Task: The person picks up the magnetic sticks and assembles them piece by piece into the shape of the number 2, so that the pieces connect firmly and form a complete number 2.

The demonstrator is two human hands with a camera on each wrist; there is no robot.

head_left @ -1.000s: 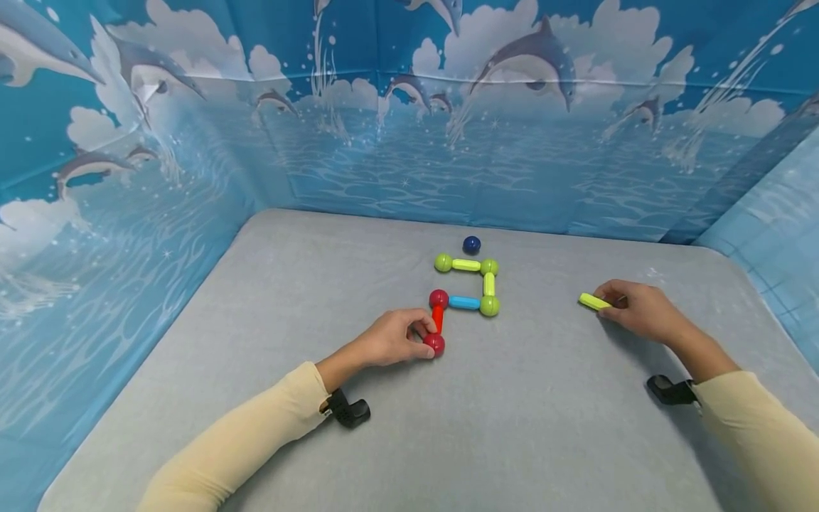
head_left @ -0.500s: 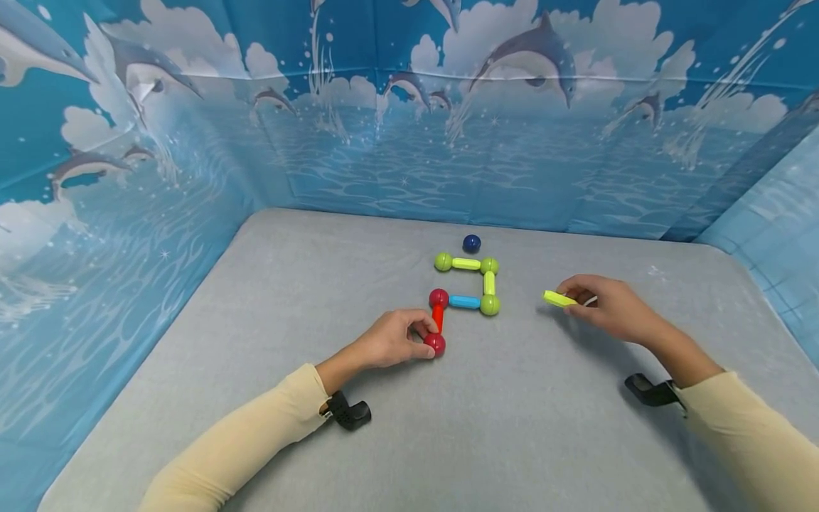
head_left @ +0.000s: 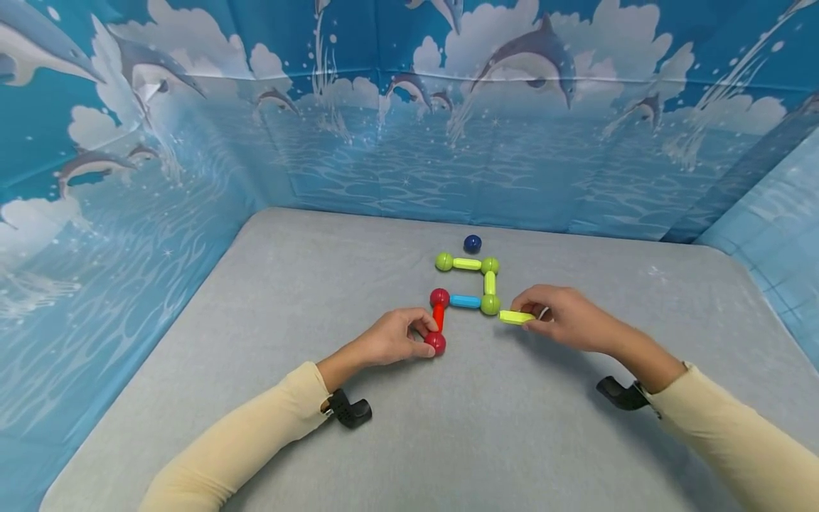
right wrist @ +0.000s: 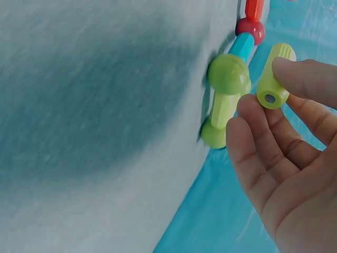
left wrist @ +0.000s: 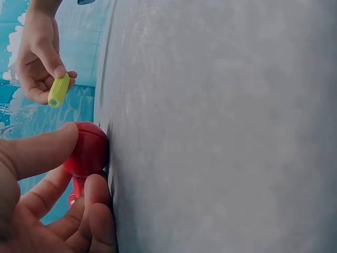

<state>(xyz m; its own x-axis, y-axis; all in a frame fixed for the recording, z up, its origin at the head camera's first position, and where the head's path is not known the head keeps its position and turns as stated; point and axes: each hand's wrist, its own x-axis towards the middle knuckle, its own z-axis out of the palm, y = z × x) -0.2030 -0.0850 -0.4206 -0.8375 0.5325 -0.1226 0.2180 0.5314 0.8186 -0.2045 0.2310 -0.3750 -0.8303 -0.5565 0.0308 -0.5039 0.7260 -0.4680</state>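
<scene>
My left hand (head_left: 398, 338) grips the near red ball (head_left: 436, 343) between thumb and fingers, at the end of a short red rod (head_left: 438, 318). That rod runs to a second red ball (head_left: 439, 298), joined by a blue rod (head_left: 465, 301) to a green ball (head_left: 490, 304). From there, yellow-green rods and green balls form the rest of a hooked chain lying on the table. My right hand (head_left: 566, 318) pinches a loose yellow-green rod (right wrist: 276, 76) by thumb and fingers, its free end close beside that green ball. A metal disc shows in the rod's end in the right wrist view.
A dark blue ball (head_left: 472, 244) lies alone behind the chain. The grey cloth-covered table (head_left: 307, 277) meets a dolphin-print curtain (head_left: 397, 163) at the back and sides. Black wrist cameras hang under both sleeves.
My right hand has carried the yellow-green rod leftward across the table, up to the chain's right side. The left hand stays on the red ball, and the chain has not moved.
</scene>
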